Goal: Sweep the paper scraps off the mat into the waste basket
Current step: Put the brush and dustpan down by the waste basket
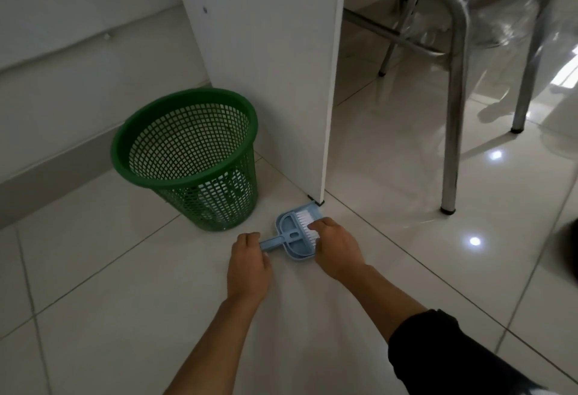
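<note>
The right hand [336, 246] covers most of the brush [308, 222], so only its white bristles show and its grip cannot be told for sure, though the fingers curl over it; the left hand [250, 264] pinches the handle of the pale blue dustpan [292, 238], which lies on the tiled floor [125, 300]; the green waste basket [187, 156] stands just beside it, its contents unclear through the mesh; the chair [453, 81] is cut off; no readable writing appears.

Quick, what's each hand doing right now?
Left hand: closed on the light blue plastic dustpan handle.
Right hand: holding the white-bristled brush.
</note>
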The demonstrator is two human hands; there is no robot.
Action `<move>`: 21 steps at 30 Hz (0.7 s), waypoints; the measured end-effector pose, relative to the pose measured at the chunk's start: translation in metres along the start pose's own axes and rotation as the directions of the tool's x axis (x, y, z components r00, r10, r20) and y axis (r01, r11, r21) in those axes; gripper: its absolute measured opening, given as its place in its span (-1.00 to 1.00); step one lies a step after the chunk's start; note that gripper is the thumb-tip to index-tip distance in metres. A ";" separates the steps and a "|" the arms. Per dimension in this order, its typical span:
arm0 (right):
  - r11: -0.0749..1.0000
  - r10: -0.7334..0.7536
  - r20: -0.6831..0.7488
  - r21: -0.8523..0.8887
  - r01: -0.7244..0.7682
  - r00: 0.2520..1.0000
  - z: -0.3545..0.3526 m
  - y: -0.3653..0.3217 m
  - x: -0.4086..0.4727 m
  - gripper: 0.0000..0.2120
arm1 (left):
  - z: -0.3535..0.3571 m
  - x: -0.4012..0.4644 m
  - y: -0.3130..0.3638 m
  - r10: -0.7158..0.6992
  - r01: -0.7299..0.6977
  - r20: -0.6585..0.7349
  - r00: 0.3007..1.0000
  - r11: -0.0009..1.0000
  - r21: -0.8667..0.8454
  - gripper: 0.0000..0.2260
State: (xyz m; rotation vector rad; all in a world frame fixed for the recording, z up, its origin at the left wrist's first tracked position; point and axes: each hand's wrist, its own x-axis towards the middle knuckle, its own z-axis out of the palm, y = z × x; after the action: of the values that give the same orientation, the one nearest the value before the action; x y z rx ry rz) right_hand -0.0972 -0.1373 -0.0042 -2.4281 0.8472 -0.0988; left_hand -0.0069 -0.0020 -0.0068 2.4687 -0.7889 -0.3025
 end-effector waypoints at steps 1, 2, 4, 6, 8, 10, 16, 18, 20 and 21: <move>0.999 0.001 -0.027 -0.037 -0.002 1.000 -0.008 0.001 -0.003 -0.62 | -0.004 -0.002 0.008 0.038 -0.038 -0.002 0.999 0.999 0.020 -0.70; 0.997 -0.005 -0.052 -0.079 0.001 0.999 -0.016 0.004 -0.006 -0.63 | -0.007 -0.003 0.017 0.082 -0.082 -0.003 0.997 0.996 0.044 -0.72; 0.988 -0.021 -0.107 -0.152 0.005 0.994 -0.031 0.010 -0.015 -0.67 | -0.011 -0.008 0.037 0.166 -0.166 0.008 0.986 0.980 0.108 -0.75; 0.977 -0.013 -0.162 -0.212 -0.022 0.987 -0.046 0.022 -0.028 -0.68 | -0.011 -0.014 0.059 0.237 -0.238 0.027 0.971 0.955 0.178 -0.78; 0.967 0.020 -0.209 -0.246 -0.072 0.978 -0.061 0.041 -0.043 -0.69 | -0.005 -0.023 0.083 0.305 -0.308 0.049 0.951 0.927 0.214 -0.81; 0.954 0.057 -0.252 -0.270 -0.126 0.966 -0.079 0.065 -0.061 -0.70 | 0.005 -0.032 0.109 0.371 -0.377 0.072 0.926 0.902 0.210 -0.82; 0.924 0.172 -0.374 -0.259 -0.281 0.911 -0.144 0.157 -0.112 -0.69 | 0.064 -0.066 0.195 0.470 -0.492 0.151 0.869 0.850 0.187 -0.80; 0.913 0.196 -0.396 -0.261 -0.314 0.897 -0.161 0.190 -0.127 -0.70 | 0.088 -0.074 0.226 0.493 -0.514 0.154 0.857 0.843 0.159 -0.79; 0.899 0.232 -0.424 -0.250 -0.359 0.876 -0.176 0.222 -0.140 -0.72 | 0.115 -0.080 0.257 0.519 -0.541 0.169 0.838 0.829 0.142 -0.79; 0.892 0.252 -0.432 -0.243 -0.381 0.866 -0.183 0.239 -0.145 -0.73 | 0.129 -0.082 0.272 0.532 -0.557 0.184 0.827 0.819 0.137 -0.79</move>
State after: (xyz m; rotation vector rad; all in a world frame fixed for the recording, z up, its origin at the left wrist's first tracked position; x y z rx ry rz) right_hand -0.3894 -0.2931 0.0387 -2.5622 1.5495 -0.3544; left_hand -0.2480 -0.1949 0.0371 2.2676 -1.6046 -0.1894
